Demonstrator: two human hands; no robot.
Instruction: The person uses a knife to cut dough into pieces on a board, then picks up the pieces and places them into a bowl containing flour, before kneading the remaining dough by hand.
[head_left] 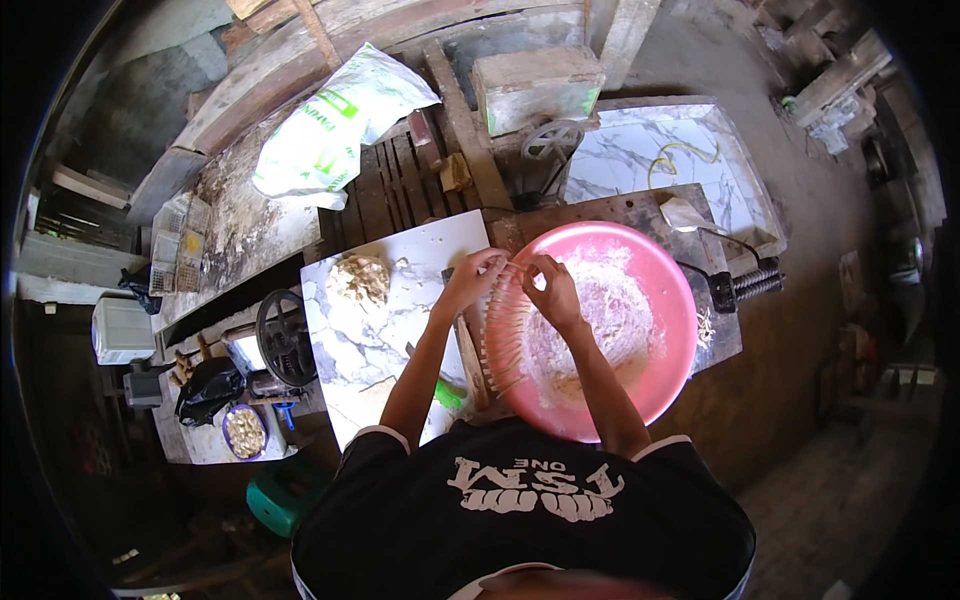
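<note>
Over the left rim of a wide pink basin (668, 350), my left hand (472, 278) grips the upper end of a long fringe of pale thin strips (500, 355), which hangs down along that rim. Just to its right, my right hand (552, 290) has its fingers pinched near the top of the strips; what lies between them is too small to make out. White powder (610, 320) coats the inside of the basin. A lump of pale dough (360, 280) sits on the marble-patterned board (340, 360) at left, with a green-handled tool (446, 395) at its lower right.
A white sack (330, 130) and a dusty block (535, 85) lie behind. A marble-lined tray (640, 140) is at back right, a metal machine part (750, 285) beside the basin. A black handwheel (280, 335), bowl of pieces (245, 430) and green stool (280, 500) are at left.
</note>
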